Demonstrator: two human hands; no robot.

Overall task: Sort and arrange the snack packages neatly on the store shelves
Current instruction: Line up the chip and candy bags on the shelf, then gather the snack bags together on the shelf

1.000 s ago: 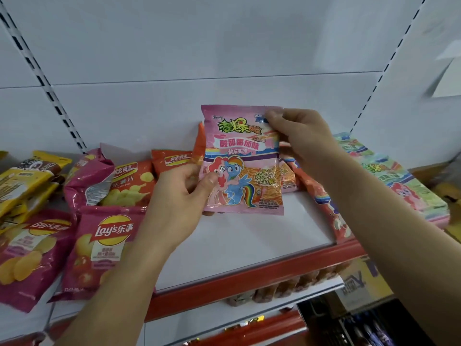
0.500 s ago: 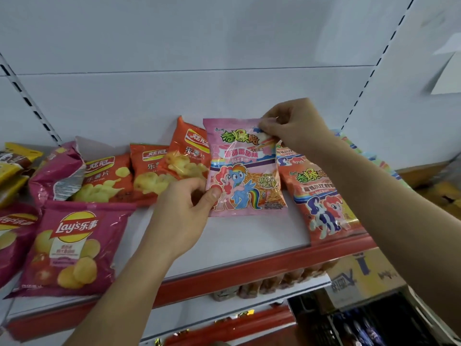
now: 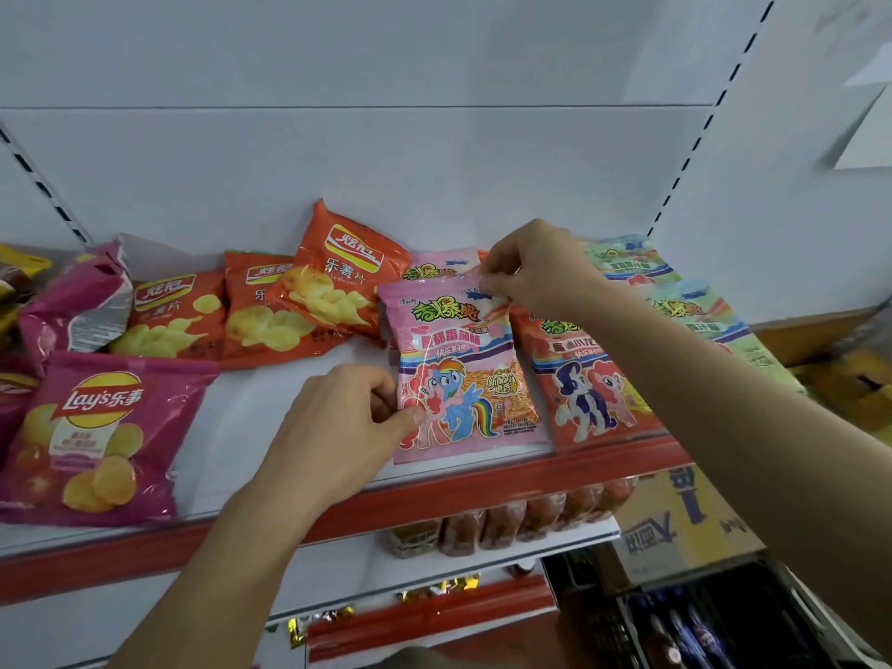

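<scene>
Pink pony snack packet [image 3: 463, 374] lying flat at the front edge of a white store shelf [image 3: 289, 417] with a red lip. Left hand [image 3: 347, 427] pinching the packet's lower left edge between thumb and fingers. Right hand [image 3: 536, 272] pinching its top right corner. Just beside it on the right, touching, an orange pony packet [image 3: 589, 383]; green packets [image 3: 695, 316] farther right. Orange crisp bags [image 3: 333, 282] behind on the left; pink Lay's bag [image 3: 96, 427] well apart, far left.
</scene>
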